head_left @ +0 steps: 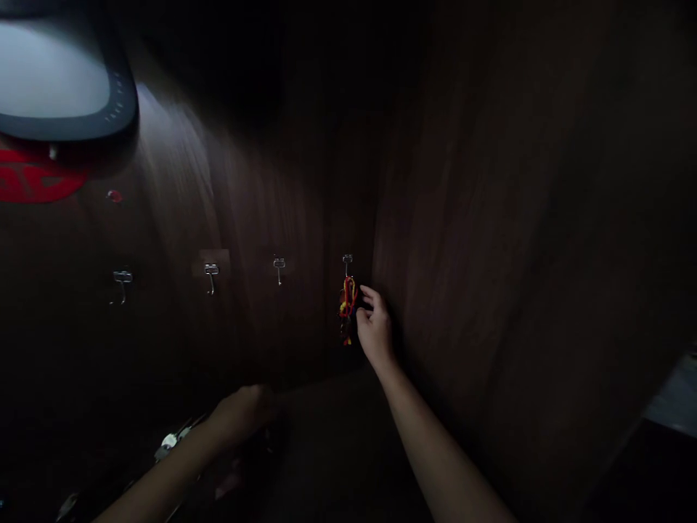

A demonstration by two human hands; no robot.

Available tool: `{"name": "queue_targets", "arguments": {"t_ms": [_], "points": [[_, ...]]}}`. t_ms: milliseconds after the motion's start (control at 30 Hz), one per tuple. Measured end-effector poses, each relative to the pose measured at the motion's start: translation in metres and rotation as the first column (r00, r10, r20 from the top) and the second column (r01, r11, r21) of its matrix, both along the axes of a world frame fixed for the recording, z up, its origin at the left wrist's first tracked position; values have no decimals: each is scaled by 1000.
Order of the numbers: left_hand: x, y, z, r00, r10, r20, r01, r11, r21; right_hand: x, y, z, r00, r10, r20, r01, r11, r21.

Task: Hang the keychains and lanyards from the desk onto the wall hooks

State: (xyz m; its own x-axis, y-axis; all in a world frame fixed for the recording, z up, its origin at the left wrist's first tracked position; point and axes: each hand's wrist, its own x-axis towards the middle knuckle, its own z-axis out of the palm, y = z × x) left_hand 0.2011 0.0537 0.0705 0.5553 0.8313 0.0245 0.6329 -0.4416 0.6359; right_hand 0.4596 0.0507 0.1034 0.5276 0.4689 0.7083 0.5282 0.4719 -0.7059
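Observation:
A looped red and yellow cord (348, 296) with small dangling parts hangs from the rightmost metal hook (347, 259), close to the corner of the dark wooden wall. Just to the right of it is my right hand (375, 325), its thumb and fingers apart, with a slight gap to the cord. Lower and to the left, my left hand (245, 412) is curled closed in deep shadow. Something small and dark seems to dangle below its fingers, too dim to name. Behind my left forearm lie shiny metal items (170, 440), partly covered by the arm.
Several more metal hooks line the back wall, among them a left hook (123, 282), a middle hook (211, 276) and another hook (279, 267). A lit, dark-framed panel (54, 73) juts out at upper left, above a red sign (38, 178). A wooden side wall (462, 254) stands at right.

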Motion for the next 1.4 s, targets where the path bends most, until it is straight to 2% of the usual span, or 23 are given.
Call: {"name": "queue_targets", "arguments": {"t_ms": [100,167,333,400,467,600,667,733,833,967,1033,1133,1200,1300,1367,1400], "points": [[30,14,25,985,-18,174,7,998,60,0,12,-1,980,100,-172,-107,994,-33],[58,21,40,943,-53,328,24,996,91,0,17,-1,963,148,-226,-163,985,-52],[134,33,63,768,-80,635,42,996,74,-3,12,-1,957,218,-193,-241,965,-103],[155,35,66,712,-58,700,66,998,15,-4,5,2,965,218,-143,-235,966,-112],[166,33,65,674,-45,738,139,988,-67,-3,-6,6,978,188,-85,-198,972,-124],[170,29,61,606,-36,795,331,920,-210,6,-26,23,995,93,23,-89,983,-159],[168,29,60,578,-8,816,376,890,-257,10,-30,37,991,11,132,13,984,-178],[167,31,61,566,26,824,387,874,-293,12,-27,51,962,-80,261,122,981,-148],[166,33,63,581,59,812,375,866,-331,13,-15,65,906,-108,409,155,985,-82],[163,32,67,626,69,776,323,884,-339,13,0,70,891,-118,439,176,980,-94],[162,29,72,646,63,761,293,900,-323,15,4,70,911,-94,401,157,979,-127],[162,27,90,652,36,757,272,921,-278,20,9,73,954,36,296,19,983,-180],[162,28,108,630,16,776,269,934,-237,24,14,75,967,113,230,-70,980,-188],[156,28,127,592,19,805,250,946,-206,28,17,74,971,139,196,-103,977,-186],[144,25,122,619,34,785,240,943,-230,28,14,69,969,138,206,-96,975,-198],[136,22,113,655,41,755,240,936,-259,27,11,65,968,126,217,-81,975,-206]]}}
